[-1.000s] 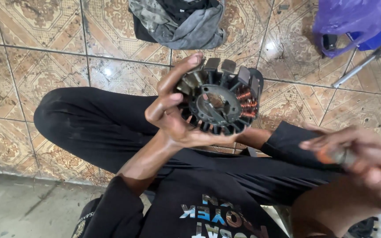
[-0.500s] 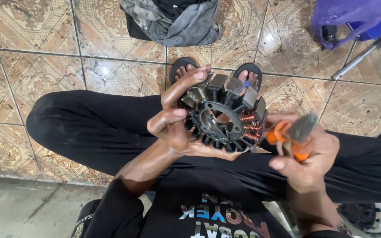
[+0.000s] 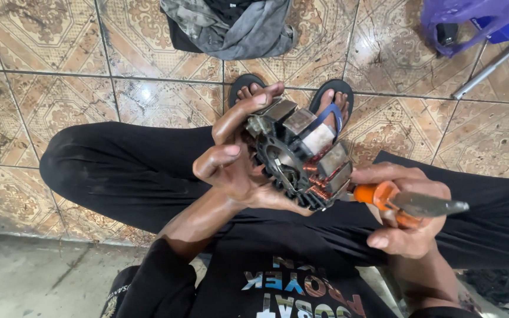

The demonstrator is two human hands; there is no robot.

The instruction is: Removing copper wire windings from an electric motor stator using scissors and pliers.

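Observation:
My left hand grips a round metal stator with copper-wound poles, tilted so its rim faces up and right. My right hand is closed around pliers with orange handles, whose grey jaws point right, away from the stator. The right thumb touches the stator's lower right edge. Both hands are above my lap, over black trousers.
I sit on a patterned tile floor, feet in dark sandals ahead. A grey-black bundle of cloth lies at the top centre. A purple plastic bag and a metal rod are at the top right.
My left hand has turned the stator from face-on to edge-on. My right hand has come in from the right with the pliers and now rests against the stator.

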